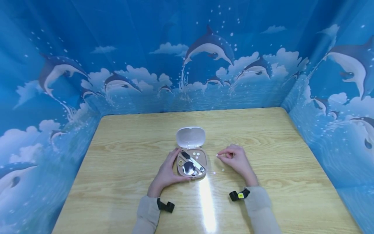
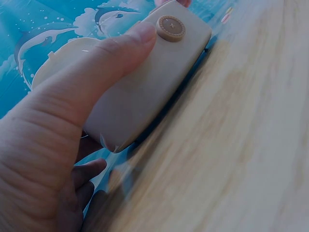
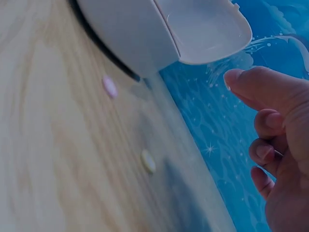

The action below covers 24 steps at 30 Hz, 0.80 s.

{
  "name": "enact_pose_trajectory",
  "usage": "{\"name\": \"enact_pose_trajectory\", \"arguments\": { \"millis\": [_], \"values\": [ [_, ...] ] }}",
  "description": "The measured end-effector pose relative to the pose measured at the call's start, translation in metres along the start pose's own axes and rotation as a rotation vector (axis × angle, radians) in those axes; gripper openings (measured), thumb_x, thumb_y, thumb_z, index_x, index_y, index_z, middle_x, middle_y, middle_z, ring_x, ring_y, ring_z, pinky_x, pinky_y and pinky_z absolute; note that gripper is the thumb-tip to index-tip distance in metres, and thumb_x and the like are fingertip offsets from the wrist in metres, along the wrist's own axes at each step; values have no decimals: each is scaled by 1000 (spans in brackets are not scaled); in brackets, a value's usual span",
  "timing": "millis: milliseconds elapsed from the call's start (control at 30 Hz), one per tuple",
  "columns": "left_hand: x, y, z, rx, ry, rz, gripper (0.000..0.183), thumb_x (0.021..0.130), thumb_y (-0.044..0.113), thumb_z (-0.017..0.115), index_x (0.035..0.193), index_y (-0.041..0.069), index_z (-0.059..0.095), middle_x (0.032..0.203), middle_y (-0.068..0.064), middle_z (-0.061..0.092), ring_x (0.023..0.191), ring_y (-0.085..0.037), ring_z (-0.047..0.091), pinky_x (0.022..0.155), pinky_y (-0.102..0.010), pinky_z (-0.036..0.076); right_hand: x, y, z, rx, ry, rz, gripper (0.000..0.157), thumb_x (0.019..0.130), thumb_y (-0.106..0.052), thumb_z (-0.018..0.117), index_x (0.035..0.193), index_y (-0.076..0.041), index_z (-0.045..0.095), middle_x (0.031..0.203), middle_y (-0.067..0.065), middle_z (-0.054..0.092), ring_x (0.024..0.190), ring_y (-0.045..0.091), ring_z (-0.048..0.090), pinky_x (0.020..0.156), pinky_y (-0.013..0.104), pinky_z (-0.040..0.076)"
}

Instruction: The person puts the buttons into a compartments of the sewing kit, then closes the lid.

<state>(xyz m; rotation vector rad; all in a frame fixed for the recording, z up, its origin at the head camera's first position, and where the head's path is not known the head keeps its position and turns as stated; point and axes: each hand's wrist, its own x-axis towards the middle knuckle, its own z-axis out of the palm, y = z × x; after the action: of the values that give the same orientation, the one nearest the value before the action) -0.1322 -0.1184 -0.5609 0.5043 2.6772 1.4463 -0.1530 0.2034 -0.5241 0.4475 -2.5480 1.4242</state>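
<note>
A small beige case (image 1: 205, 156) stands on the table with its whitish lid (image 1: 191, 138) raised at the back. My left hand (image 1: 168, 170) grips it, thumb on the front wall by a round knob (image 2: 171, 28), fingers along the left side. Inside lie a long black-and-white tool (image 1: 193, 161), a dark shiny disc (image 1: 188, 168), a gold ring-like piece (image 1: 180, 162) and several small pale buttons (image 1: 198, 154). Right of the case, my right hand (image 1: 236, 159) pinches a tiny white piece (image 1: 217, 155), likely a button, between thumb and forefinger.
On the wooden table (image 1: 131, 143), between the case and my right hand, lie a pinkish button (image 3: 109, 87) and a pale button (image 3: 148, 161). A blue dolphin-print curtain (image 1: 146, 48) encloses the table's back and sides.
</note>
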Motion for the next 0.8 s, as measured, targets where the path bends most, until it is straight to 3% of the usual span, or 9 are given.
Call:
{"name": "enact_pose_trajectory", "arguments": {
  "millis": [433,800],
  "values": [
    [0,0,0,2,-1,9,128,51,53,95,156,40,24,162,-3,26,149,-29,20,117,-59,19,20,-17,25,21,-50,-1,10,77,-16,84,84,-20,78,59,-7,43,63,15,42,87,37,35],
    [-1,-1,0,5,-6,10,129,51,55,94,157,38,22,163,-3,26,149,-29,20,117,-58,19,25,-21,45,4,-121,11,10,77,-20,85,83,-23,78,59,-9,46,63,14,44,84,36,38]
  ]
}}
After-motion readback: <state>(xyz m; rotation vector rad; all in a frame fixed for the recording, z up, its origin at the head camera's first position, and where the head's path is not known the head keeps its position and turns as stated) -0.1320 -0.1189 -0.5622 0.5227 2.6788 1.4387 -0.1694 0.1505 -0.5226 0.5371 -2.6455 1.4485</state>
